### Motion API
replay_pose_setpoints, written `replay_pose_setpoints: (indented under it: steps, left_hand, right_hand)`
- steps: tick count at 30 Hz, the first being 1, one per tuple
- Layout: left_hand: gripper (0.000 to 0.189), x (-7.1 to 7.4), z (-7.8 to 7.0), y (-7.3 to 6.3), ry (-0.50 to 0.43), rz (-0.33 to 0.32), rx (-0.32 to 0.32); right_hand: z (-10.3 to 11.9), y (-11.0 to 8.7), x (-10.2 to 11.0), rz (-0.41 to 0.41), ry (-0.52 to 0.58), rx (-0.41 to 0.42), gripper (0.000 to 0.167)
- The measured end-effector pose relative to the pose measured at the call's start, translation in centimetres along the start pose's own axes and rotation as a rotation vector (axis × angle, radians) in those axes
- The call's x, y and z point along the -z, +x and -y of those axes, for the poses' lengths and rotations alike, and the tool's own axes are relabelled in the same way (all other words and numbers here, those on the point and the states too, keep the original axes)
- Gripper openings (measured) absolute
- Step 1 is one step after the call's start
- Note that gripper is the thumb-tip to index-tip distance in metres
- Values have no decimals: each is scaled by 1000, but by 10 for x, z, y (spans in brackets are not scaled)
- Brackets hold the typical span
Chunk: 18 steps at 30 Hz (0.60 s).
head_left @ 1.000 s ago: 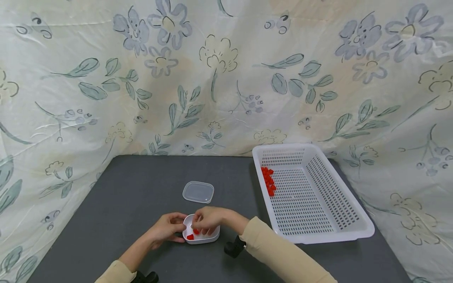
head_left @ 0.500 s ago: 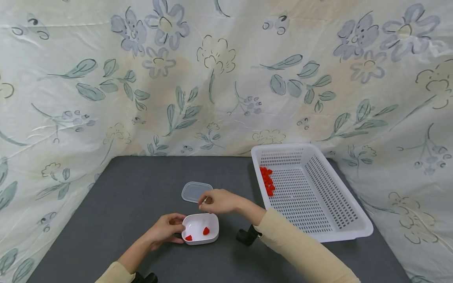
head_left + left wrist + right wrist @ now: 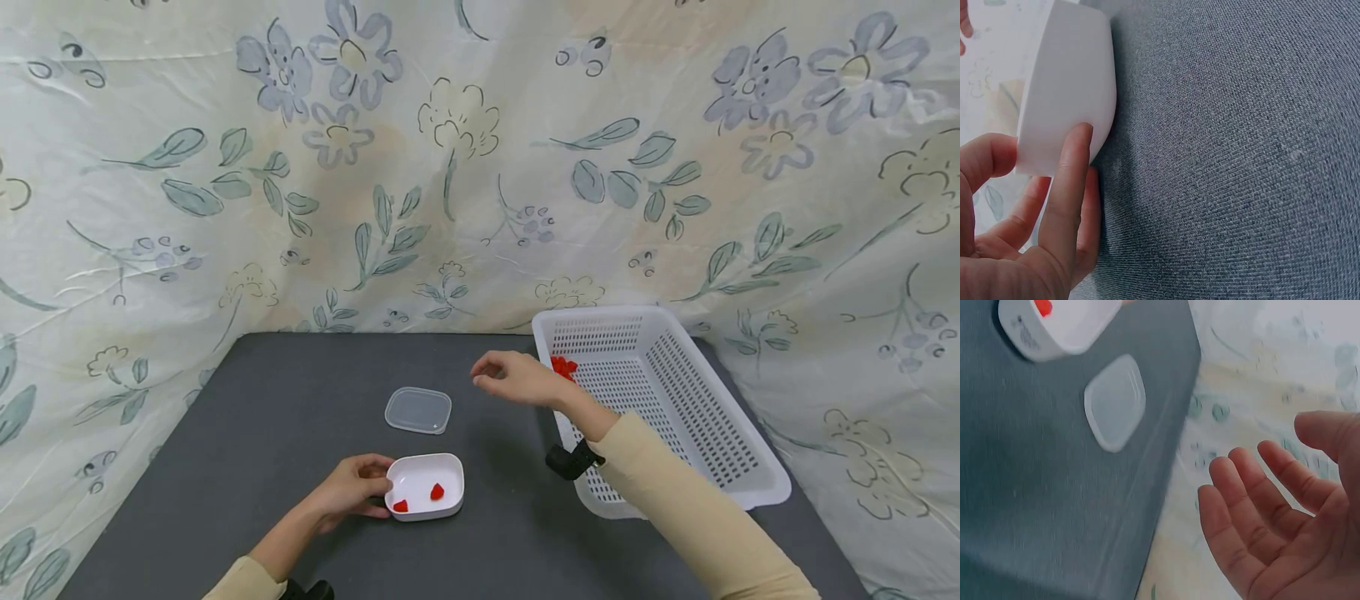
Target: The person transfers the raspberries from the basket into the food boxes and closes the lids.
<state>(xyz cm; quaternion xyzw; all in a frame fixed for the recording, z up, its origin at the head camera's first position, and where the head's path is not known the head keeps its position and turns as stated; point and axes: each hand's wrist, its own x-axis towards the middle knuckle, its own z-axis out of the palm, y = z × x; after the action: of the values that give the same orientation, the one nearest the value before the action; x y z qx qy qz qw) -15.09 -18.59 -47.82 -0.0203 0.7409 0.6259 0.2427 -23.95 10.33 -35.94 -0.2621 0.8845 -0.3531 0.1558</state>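
My left hand point(image 3: 352, 492) grips the left end of a small white plastic box point(image 3: 424, 467). In the left wrist view, the thumb sits at the box's rim and the other fingers lie along its outer wall. Inside the box are two small red pieces point(image 3: 437, 492), one near the middle and one by the lower left corner. My right hand point(image 3: 517, 377) hovers just left of the white basket's rim. The right wrist view shows its fingers point(image 3: 1235, 531) loosely bent and holding nothing.
A clear plastic lid point(image 3: 418, 410) lies on the dark table point(image 3: 315, 400) behind the box. On the right stands a large perforated white basket point(image 3: 750, 454); red pieces point(image 3: 562, 365) lie along its left side, partly hidden by my right arm. A floral curtain point(image 3: 465, 208) hangs behind.
My right hand has risen out of the box and moved right and back toward the basket. The red pieces in the box now show plainly. My left hand has stayed put.
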Motion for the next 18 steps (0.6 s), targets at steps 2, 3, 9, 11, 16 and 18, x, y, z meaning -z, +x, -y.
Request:
replay_pose_setpoints:
  steps: [2, 3, 9, 11, 16, 18]
  left_hand:
    - [47, 0, 0, 0, 0, -2, 2]
    - [47, 0, 0, 0, 0, -3, 3]
    - [47, -1, -2, -1, 8, -10, 11]
    - [47, -2, -3, -1, 9, -14, 14]
    - [47, -3, -4, -1, 11, -24, 27]
    - [47, -3, -4, -1, 13, -28, 31]
  right_hand:
    - [-7, -1, 8, -22, 29, -29, 24]
    - [-11, -2, 12, -34, 45, -46, 25]
    - [-35, -6, 30, -110, 134, -97, 29]
    - [-44, -8, 36, -136, 151, -111, 31]
    - [-66, -13, 50, -195, 189, -194, 36]
    - [-74, -16, 54, -209, 191, -231, 37]
